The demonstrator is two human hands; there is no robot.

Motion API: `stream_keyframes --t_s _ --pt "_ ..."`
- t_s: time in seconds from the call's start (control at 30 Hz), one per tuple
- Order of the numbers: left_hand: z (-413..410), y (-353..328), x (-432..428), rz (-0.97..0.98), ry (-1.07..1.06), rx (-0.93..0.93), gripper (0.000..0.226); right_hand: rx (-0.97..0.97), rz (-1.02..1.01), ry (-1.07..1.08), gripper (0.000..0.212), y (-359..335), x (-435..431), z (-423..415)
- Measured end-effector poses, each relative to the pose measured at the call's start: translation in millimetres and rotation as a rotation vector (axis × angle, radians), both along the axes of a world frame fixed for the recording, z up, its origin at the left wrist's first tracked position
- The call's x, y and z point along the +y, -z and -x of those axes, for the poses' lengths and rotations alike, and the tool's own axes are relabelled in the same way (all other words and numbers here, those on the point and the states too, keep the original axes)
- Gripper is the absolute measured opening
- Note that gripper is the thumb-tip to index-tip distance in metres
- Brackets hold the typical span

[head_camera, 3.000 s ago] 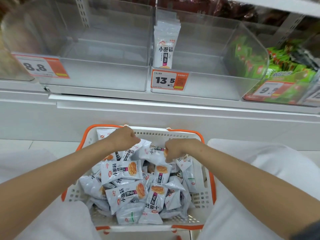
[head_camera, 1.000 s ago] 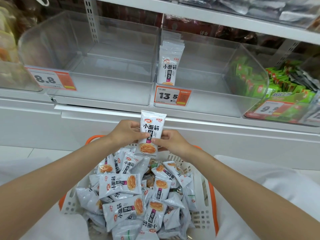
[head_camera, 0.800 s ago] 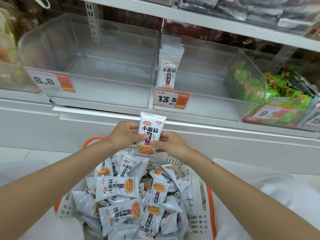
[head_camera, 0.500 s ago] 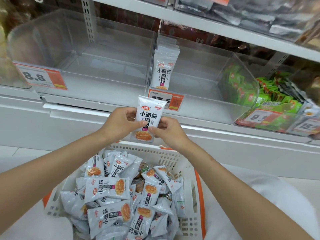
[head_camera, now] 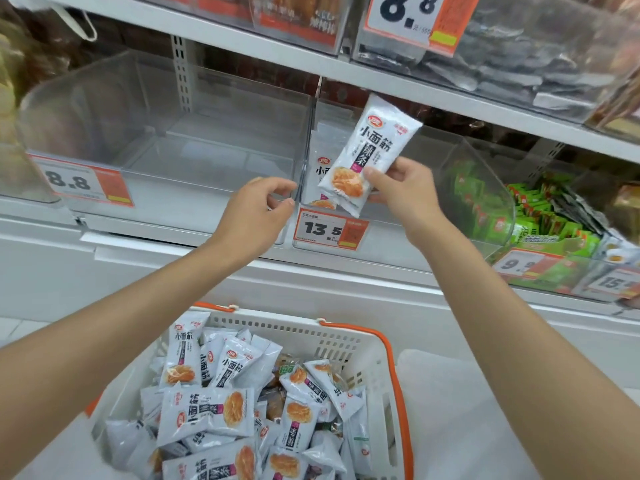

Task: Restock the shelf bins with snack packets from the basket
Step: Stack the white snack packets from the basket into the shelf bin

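My right hand (head_camera: 403,190) pinches a white snack packet (head_camera: 369,154) by its lower right corner, holding it tilted in front of the clear middle bin (head_camera: 398,233) with the 13.5 price tag (head_camera: 329,230). Upright packets (head_camera: 320,168) of the same kind stand at that bin's left side. My left hand (head_camera: 258,209) hovers just left of the packet, fingers curled and apart, holding nothing. Below, a white basket with orange handles (head_camera: 356,344) holds several of the same packets (head_camera: 204,410).
A clear bin tagged 8.8 (head_camera: 166,147) stands left of the middle one. Green packets (head_camera: 540,216) fill the bin to the right. An upper shelf edge (head_camera: 381,81) with more bins runs just above the held packet. White cloth flanks the basket.
Both hands lifted one packet out of the basket and up toward the middle bin. My left hand has let go of it; my right hand alone holds it now, higher and tilted.
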State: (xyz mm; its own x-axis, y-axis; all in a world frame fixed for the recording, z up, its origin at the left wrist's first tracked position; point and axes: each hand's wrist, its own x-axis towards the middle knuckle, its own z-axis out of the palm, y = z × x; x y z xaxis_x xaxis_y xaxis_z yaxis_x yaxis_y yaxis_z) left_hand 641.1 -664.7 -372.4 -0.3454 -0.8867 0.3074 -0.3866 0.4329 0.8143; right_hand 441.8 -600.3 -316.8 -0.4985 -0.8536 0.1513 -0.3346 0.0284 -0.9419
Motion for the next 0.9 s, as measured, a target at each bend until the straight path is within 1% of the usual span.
stream_keyframes --t_s 0.07,0.13,0.23,0.3,0.33,0.4,0.53,0.67,0.77,0.9 --pt "1 -1 -2 -0.004 0.005 -0.013 0.027 0.087 -0.041 0.001 0.019 -1 -18 4" --pt "1 -1 -4 -0.019 0.009 -0.013 0.028 0.191 -0.124 -0.01 0.018 2 -37 7" --pt "1 -1 -5 -0.025 0.012 -0.005 0.031 0.327 -0.345 -0.021 0.012 19 -59 10" --pt "2 0 -4 -0.024 0.015 -0.003 0.031 0.423 -0.516 -0.047 0.021 28 -65 9" --pt "1 0 -4 -0.024 0.015 -0.001 0.03 0.432 -0.575 -0.068 0.028 28 -66 8" --pt "2 0 -4 -0.025 0.013 -0.003 0.03 0.404 -0.637 -0.118 0.032 26 -68 5" --pt "2 0 -3 -0.026 0.011 0.003 0.03 0.413 -0.683 -0.125 0.035 23 -78 -4" --pt "2 0 -4 -0.026 0.012 0.002 0.03 0.433 -0.696 -0.095 0.026 26 -82 -12" --pt "1 -1 -3 -0.025 0.015 0.001 0.029 0.389 -0.667 -0.074 0.031 30 -80 -11" --pt "0 -2 -1 -0.024 0.018 0.008 0.027 0.356 -0.635 -0.069 0.03 25 -73 -7"
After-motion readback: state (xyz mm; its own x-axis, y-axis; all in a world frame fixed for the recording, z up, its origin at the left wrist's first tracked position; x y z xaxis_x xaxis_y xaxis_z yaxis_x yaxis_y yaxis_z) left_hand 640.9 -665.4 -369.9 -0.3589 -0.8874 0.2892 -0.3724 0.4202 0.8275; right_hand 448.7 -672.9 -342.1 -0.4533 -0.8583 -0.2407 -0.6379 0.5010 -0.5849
